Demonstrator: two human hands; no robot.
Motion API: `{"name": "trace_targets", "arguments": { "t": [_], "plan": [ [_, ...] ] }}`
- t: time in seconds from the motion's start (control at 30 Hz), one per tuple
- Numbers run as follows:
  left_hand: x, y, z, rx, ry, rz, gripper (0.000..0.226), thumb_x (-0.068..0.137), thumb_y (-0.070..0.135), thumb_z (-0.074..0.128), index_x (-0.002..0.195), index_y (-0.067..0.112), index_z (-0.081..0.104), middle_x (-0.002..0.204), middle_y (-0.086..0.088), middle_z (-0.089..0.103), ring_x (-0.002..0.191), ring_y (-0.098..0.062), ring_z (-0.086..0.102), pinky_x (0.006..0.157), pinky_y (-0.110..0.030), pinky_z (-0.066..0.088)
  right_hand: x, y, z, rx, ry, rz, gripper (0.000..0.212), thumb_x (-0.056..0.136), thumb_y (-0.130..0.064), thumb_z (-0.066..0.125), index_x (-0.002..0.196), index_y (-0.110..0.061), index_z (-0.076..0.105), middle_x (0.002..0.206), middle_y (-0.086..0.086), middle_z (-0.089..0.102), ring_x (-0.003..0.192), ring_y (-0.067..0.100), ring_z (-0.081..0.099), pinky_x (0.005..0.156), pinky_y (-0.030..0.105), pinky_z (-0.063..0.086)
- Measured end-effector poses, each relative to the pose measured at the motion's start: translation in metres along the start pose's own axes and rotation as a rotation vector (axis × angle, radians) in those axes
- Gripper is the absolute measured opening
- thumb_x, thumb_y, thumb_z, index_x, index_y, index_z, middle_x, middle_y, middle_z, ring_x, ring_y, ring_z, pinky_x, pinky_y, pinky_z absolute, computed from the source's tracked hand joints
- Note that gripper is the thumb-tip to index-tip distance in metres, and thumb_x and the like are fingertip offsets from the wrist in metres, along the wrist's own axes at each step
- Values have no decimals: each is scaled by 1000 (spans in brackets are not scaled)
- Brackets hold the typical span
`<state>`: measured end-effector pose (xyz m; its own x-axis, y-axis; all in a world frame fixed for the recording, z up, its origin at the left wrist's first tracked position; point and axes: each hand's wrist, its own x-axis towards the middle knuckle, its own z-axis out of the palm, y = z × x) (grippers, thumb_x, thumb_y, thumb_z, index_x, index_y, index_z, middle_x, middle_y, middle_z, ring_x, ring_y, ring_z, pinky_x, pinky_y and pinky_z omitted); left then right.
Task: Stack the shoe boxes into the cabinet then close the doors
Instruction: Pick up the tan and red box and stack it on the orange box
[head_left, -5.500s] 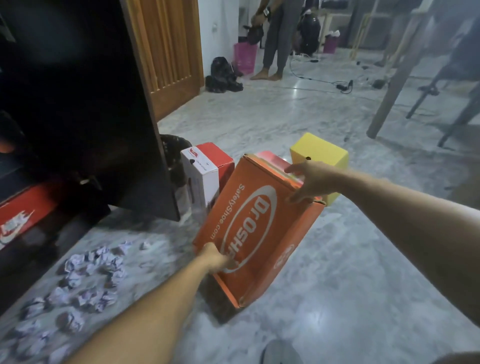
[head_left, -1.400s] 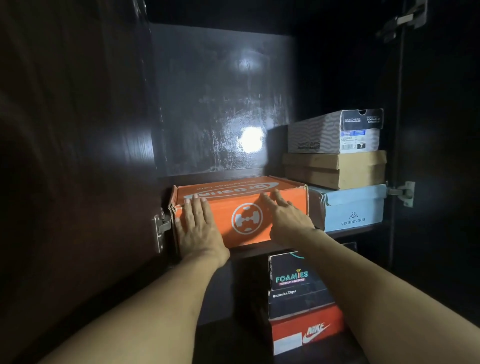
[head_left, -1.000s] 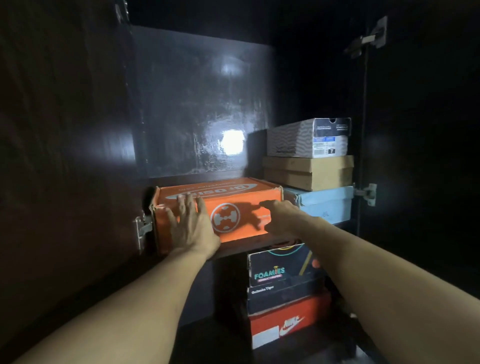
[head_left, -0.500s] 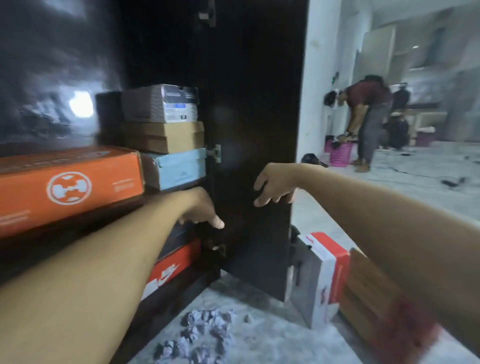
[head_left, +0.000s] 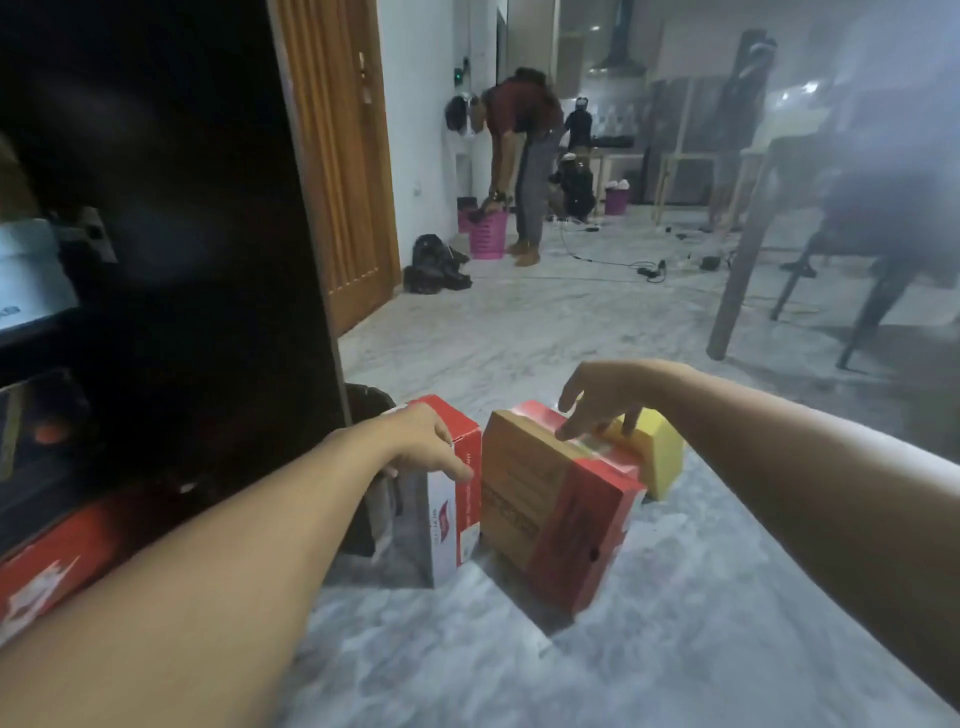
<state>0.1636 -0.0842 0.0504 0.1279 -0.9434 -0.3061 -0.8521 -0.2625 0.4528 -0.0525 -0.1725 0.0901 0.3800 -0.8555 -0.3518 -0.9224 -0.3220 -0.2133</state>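
Note:
Three shoe boxes stand on the marble floor beside the open dark cabinet door (head_left: 197, 270): a white and red box (head_left: 452, 499) upright on its end, a brown and red box (head_left: 556, 504) tilted next to it, and a yellow box (head_left: 657, 452) behind. My left hand (head_left: 415, 441) rests on top of the white and red box, fingers curled over its edge. My right hand (head_left: 597, 400) hovers with spread fingers, its fingertips touching the top edge of the brown and red box. Inside the cabinet a red box (head_left: 47, 566) and a pale blue box (head_left: 31, 275) show at the left.
A wooden door (head_left: 343, 171) stands behind the cabinet door. A person (head_left: 519, 156) bends over a pink basket (head_left: 488, 234) farther back, with black bags (head_left: 436, 265) and cables on the floor. Table and chair legs (head_left: 737, 275) stand at the right.
The orange box was pushed onto the cabinet shelf and let go. My view swung right and down to the floor, and both hands came down onto the boxes there.

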Motion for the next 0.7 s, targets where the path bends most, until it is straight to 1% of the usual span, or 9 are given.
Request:
{"name": "trace_targets", "arguments": {
  "t": [0.13,0.2,0.27,0.33,0.37,0.43,0.5,0.6,0.7],
  "plan": [
    [62,21,47,-52,-41,56,67,70,43,81,126,11,61,126,-4,62,109,-21,59,91,-32,50,34,62,24,-19,-16,89,53,82,-38,75,123,-6,64,113,15,67,98,29,69,73,49,61],
    [90,30,67,-66,-32,72,73,72,41,80,133,11,55,132,-5,59,116,-23,58,92,-31,48,50,86,38,-21,-24,110,54,83,-37,75,123,-4,62,104,11,66,97,31,69,72,47,61],
    [115,38,86,-78,-6,79,76,74,38,79,139,13,48,138,-4,54,122,-23,54,91,-29,45,66,108,56,10,-34,120,55,84,-36,74,130,-13,55,87,2,60,90,27,70,66,39,62],
    [138,45,100,-109,25,74,80,75,34,78,144,14,42,143,-6,48,126,-24,51,91,-29,44,83,126,74,67,-10,142,65,80,-39,76,136,-15,52,92,0,61,83,20,66,55,28,58],
    [149,47,105,-128,34,71,83,76,33,78,146,14,39,146,-7,45,129,-25,49,95,-30,45,91,134,82,86,-1,147,70,78,-42,77,137,-14,52,103,1,63,86,19,63,57,28,58],
    [172,47,115,-148,54,62,86,76,31,77,149,16,35,150,-8,40,134,-27,44,103,-33,42,107,146,98,109,7,155,79,75,-49,78,139,-12,50,125,4,59,98,21,58,70,32,57],
    [190,46,120,-155,76,50,87,77,29,78,150,16,32,153,-9,38,137,-27,40,107,-33,39,121,153,112,168,18,151,90,71,-53,79,144,-13,43,138,4,52,113,24,55,83,33,52],
    [215,41,122,-172,91,14,88,79,23,77,152,12,27,153,-10,38,136,-28,42,102,-30,39,138,160,126,237,28,117,91,69,-56,80,141,-13,45,138,6,52,120,27,54,100,36,47],
    [233,36,123,-192,86,-36,91,80,21,76,153,10,21,153,-12,36,137,-30,41,103,-32,39,145,163,134,298,29,107,88,71,-56,78,142,-15,44,138,5,53,120,25,54,98,28,45]
  ]
}}
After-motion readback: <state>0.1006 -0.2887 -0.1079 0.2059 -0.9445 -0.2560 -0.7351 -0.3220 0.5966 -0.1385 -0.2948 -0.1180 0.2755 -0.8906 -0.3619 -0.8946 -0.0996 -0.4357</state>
